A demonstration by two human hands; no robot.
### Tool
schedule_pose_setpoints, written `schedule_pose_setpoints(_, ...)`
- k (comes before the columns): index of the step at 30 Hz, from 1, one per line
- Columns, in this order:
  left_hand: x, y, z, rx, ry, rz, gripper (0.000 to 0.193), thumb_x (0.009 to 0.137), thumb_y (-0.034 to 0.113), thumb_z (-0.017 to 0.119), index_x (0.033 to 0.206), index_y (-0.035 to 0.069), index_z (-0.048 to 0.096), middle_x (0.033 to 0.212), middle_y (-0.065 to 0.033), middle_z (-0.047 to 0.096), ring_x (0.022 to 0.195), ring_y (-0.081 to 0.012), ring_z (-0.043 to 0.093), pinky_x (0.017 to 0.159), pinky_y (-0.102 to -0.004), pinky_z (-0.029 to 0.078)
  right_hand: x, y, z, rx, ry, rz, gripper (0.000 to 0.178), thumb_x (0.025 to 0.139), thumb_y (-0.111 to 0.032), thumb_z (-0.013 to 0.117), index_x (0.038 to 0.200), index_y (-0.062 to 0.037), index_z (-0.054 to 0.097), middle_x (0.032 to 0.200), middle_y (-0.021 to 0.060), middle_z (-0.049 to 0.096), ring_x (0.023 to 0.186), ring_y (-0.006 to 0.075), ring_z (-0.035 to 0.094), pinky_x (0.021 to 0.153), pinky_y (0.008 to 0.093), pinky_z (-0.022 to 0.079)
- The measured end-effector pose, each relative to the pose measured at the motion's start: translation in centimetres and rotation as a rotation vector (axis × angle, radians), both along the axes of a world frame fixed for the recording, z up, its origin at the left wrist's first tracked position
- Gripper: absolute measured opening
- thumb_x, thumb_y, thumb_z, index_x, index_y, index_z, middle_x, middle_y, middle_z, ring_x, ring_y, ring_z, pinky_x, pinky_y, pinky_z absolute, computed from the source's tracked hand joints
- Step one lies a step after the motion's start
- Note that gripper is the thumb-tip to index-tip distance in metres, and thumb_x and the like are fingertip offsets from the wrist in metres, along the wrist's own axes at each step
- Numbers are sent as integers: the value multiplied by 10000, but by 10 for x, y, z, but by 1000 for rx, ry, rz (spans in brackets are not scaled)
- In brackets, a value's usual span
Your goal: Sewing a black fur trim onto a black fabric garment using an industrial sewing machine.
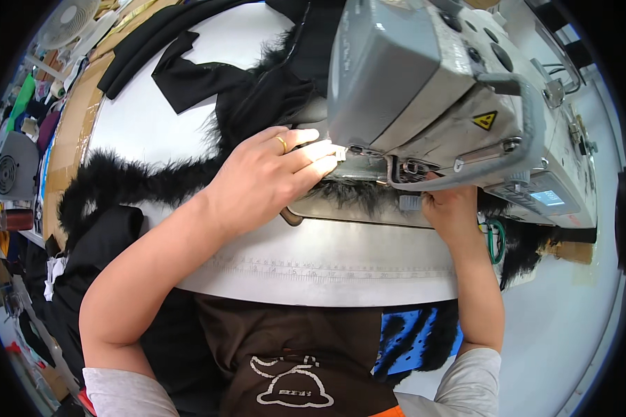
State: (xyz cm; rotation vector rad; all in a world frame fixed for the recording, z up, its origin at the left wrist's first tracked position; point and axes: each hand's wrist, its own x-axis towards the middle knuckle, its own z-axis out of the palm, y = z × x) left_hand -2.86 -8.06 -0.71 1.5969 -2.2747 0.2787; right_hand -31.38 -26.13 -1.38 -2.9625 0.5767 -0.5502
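At far left, one grey unit with a round grille stands below one white fan. One black fur trim extends across the left part of the desk, toward the machine. Behind the left hand, the black garment lies on the white surface, fur along its edge. The left hand, bearing one gold ring, has its fingers extended close together, their tips at the machine's working area; whether they grip anything cannot be determined. One brown apron carries one white cap-shaped motif with lettering too small to read. One printed measuring scale, numbered, follows the near edge. One grey-and-white sewing machine stands over the work; fur shows beneath its working area. The right hand is at the machine's lower guard, fingers bent; their tips are partly hidden, so a grip cannot be confirmed. Further right: one yellow triangular warning label with black symbols, and one lit display.
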Motion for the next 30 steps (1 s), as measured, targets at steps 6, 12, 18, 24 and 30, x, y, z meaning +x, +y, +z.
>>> schedule_pose_setpoints(6, 0, -9, -5, -92, 42, 3, 379, 812, 83, 649, 1182, 82, 728, 1046, -11, 734, 1002, -213, 657, 994, -356, 532, 2, -7, -7, -22, -12, -8, 414, 791, -28, 692, 1148, -223, 772, 927, 75, 773, 786, 316, 735, 674, 418, 591)
schedule_pose_setpoints(12, 0, -6, -11, -82, 35, 17, 400, 805, 68, 655, 1200, 77, 719, 1117, -18, 727, 1055, -215, 652, 1034, -374, 520, 1, -8, -10, 40, 18, -53, 459, 736, 46, 644, 1116, -170, 781, 952, 119, 750, 888, 342, 716, 787, 429, 560)
schedule_pose_setpoints(18, 0, -4, -16, -65, 16, 39, 399, 812, 68, 658, 1206, 97, 715, 1156, -9, 732, 1097, -210, 649, 1092, -376, 486, 16, -1, -2, 101, -56, 23, 432, 705, 55, 633, 1073, -133, 762, 978, 114, 739, 880, 350, 703, 778, 426, 551)
schedule_pose_setpoints(24, -1, -7, -15, -82, 28, 36, 385, 831, 80, 647, 1209, 104, 715, 1155, -8, 731, 1108, -208, 646, 1122, -381, 458, 11, 9, 11, -51, -30, 69, 284, 760, -28, 696, 1034, -84, 744, 1032, 118, 716, 953, 365, 684, 795, 461, 546)
schedule_pose_setpoints(30, 5, -5, -16, -118, 160, -32, 375, 818, 71, 651, 1188, 96, 707, 1116, -23, 717, 1112, -227, 647, 1166, -424, 419, 41, 74, 34, 187, -213, 18, 331, 945, -92, 713, 1275, -75, 733, 1143, 96, 731, 1058, 256, 637, 905, 369, 508)
